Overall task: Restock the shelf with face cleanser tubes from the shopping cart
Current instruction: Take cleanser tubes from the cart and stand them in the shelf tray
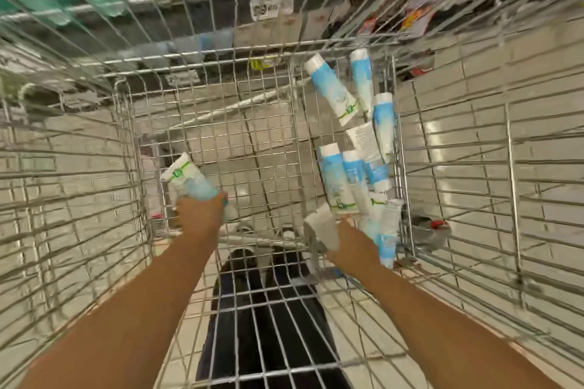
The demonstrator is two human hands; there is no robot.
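The person is reaching both arms down into the cart [132,123], and the step in hand looks like the pick-up: gathering tubes before turning to the shelf [221,20]. The left hand [200,215] is holding one tube [189,181] clear of the cart floor on the left side, its fingers wrapping round the capped end while the crimped end is pointing up and away. The right hand [352,245] is closing round a second tube [322,226] at the near edge of the pile [347,180], which is lying heaped along the cart's right wall (a blue tube just beside this hand may also be in its grip, but motion blur is making that hard to tell). Most of the stock is lying in that heap, so the task seems far from finished. The next move is probably calling for lifting both hands out over the cart's rim without snagging the wire, then facing the blurred shelf beyond the cart's far end.
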